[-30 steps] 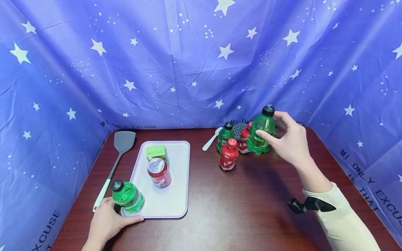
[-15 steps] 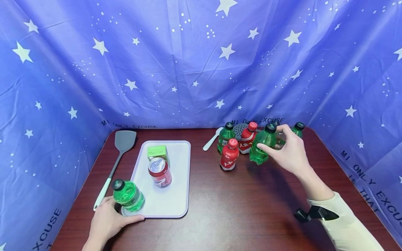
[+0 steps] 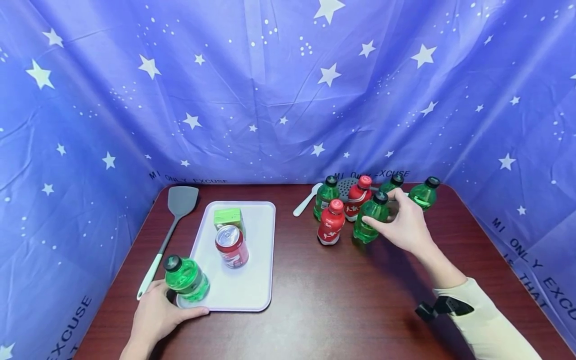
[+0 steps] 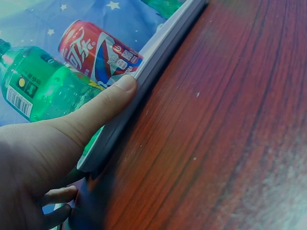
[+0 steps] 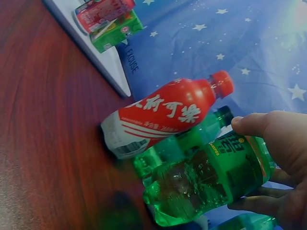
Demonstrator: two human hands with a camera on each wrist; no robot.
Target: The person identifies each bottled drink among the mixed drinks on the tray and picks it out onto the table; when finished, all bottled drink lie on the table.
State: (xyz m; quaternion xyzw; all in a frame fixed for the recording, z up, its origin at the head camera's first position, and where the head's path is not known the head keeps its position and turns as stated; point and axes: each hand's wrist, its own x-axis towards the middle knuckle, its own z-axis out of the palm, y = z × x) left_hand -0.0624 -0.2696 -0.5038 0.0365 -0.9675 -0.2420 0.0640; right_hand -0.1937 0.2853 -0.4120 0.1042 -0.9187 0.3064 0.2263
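My right hand (image 3: 405, 227) grips a green soda bottle (image 3: 365, 232) with a black cap, thumb on one side and fingers on the other. The bottle stands nearly upright, its base close over the table, beside two red cola bottles (image 3: 331, 229). In the right wrist view, its base (image 5: 177, 191) points toward the tabletop. My left hand (image 3: 157, 312) holds the near left corner of a white tray (image 3: 252, 282), its thumb along the front rim (image 4: 112, 136). On the tray are another green bottle (image 3: 191, 282), a red cola can (image 3: 233, 251) and a green drink carton (image 3: 228, 217).
A grey spatula (image 3: 182, 201) with a pale handle lies left of the tray. Behind the red bottles are a perforated skimmer (image 3: 346, 187) and a white spoon (image 3: 307, 201). More green bottles (image 3: 423, 196) stand along the back right. A starry blue cloth (image 3: 252, 90) surrounds the table.
My right hand has lowered the green bottle toward the table and slightly left, close to the red bottles, uncovering green bottles behind. My left hand keeps its place at the tray corner.
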